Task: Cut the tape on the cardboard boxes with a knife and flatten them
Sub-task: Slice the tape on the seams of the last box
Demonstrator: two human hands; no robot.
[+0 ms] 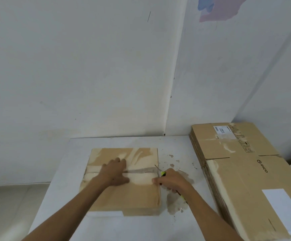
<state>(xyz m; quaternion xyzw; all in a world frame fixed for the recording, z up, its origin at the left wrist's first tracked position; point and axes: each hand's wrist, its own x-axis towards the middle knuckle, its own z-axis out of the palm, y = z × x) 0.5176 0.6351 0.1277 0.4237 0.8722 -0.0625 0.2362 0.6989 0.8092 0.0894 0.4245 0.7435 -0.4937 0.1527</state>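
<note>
A taped brown cardboard box [134, 195] lies on the white table [141, 226], with a strip of clear tape [141, 170] running across its top seam. My left hand [114, 172] presses flat on the box top, fingers straight, over the left part of the seam. My right hand [171, 180] grips a utility knife with a yellow-green handle [163, 173] at the right edge of the box. The thin blade tip [156, 167] sits at the right end of the tape seam.
A stack of flattened cardboard boxes [242, 181] with a white label lies on the table's right side. White walls meet in a corner behind the table. Worn, chipped patches [175, 202] mark the tabletop right of the box.
</note>
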